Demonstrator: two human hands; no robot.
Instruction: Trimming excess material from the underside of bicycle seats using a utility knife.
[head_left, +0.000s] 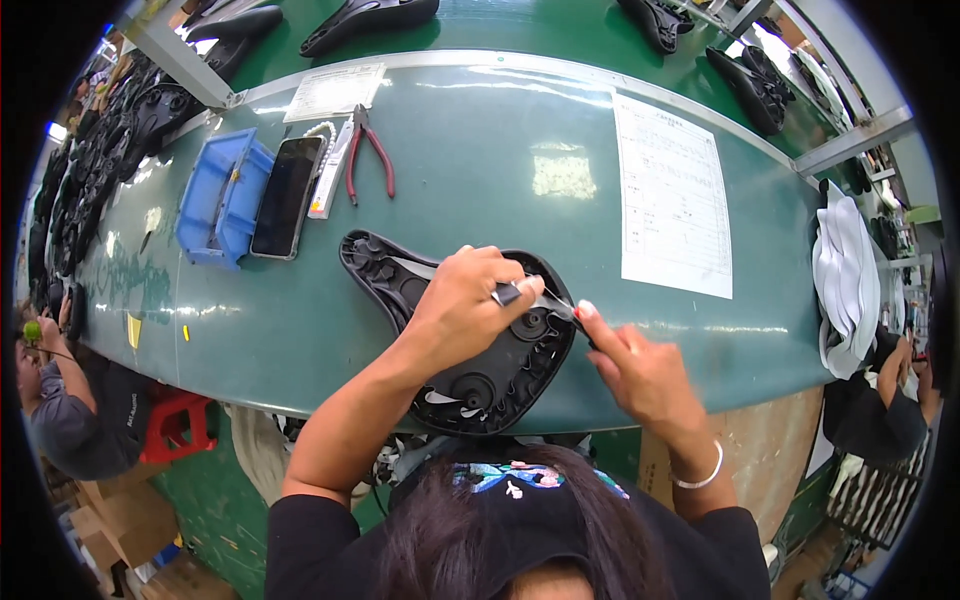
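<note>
A black bicycle saddle (500, 365) lies underside up at the front of the table, its narrow nose pointing to the far left. My left hand (470, 300) reaches over it, fingers closed round a small dark grey piece (507, 294) near the wide end's far edge. My right hand (645, 375) is closed at the saddle's right edge on a thin dark tool (586, 336), whose kind I cannot make out. Between the two hands a pale, narrow strip or blade shows. Gathered black cover material lines the inside of the rim.
Pliers with red handles (372, 160), a phone (287, 195) and a blue bin (215, 200) lie at the back left. A printed sheet (672, 195) is at the right, beside stacked white pieces (845, 280). More saddles (370, 22) sit beyond the frame rail. People work at both sides.
</note>
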